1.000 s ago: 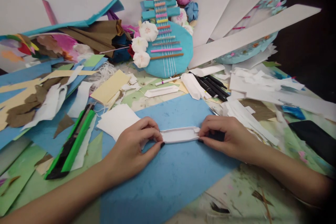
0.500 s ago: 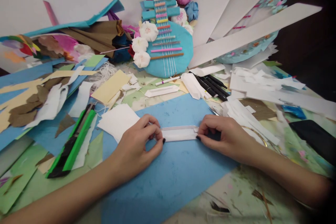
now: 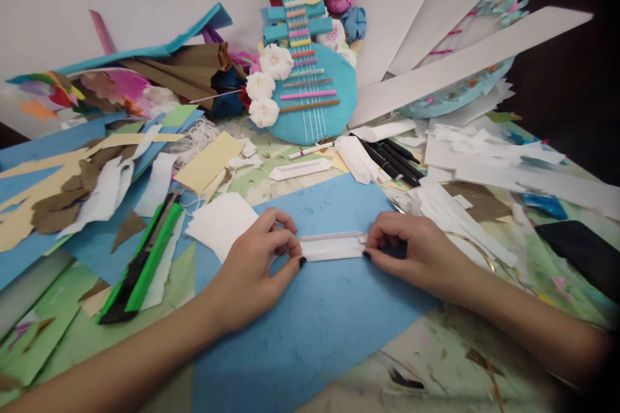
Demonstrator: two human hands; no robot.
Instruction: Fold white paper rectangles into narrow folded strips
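Note:
A narrow folded strip of white paper [image 3: 333, 248] lies across the blue sheet [image 3: 320, 329] in the middle of the view. My left hand [image 3: 264, 264] pinches its left end between thumb and fingers. At the right end, my right hand [image 3: 411, 251] grips the strip the same way, fingers curled. A raised fold runs along the strip's far edge. The fingertips hide both of its ends. Beside my left hand is a piece of white paper [image 3: 220, 219], resting partly on the blue sheet.
A green and black cutter [image 3: 140, 264] lies at the left among paper scraps. Black markers [image 3: 394, 161] and a folded white piece [image 3: 300, 169] lie beyond the hands. A blue paper guitar [image 3: 314, 97] stands behind. A dark phone-like object [image 3: 581, 255] is at the right.
The view has shifted slightly, so the things at the left appear a little further right. Both hands keep their hold on the strip, with almost no movement.

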